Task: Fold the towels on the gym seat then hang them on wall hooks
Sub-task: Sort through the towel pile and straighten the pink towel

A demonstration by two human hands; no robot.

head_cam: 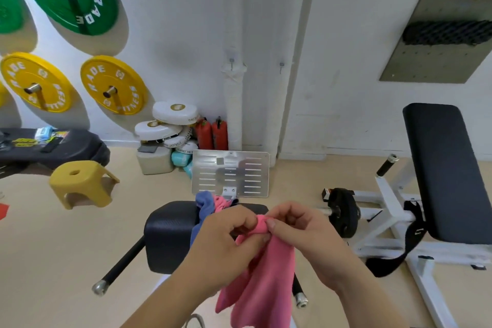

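Left hand and right hand both pinch the pink towel (it hangs limp); gym seat at nine o'clock.

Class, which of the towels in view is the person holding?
The pink towel, pinched between left hand and right hand. The blue towel and a second pink one lie bunched on the seat; a white one hangs from a hook.

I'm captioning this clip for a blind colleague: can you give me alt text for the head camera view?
The left hand and right hand pinch the bunched top of a pink towel hanging in front of a black gym seat, where a blue towel lies crumpled. Beyond, a white wall carries two hooks and green and yellow weight plates.
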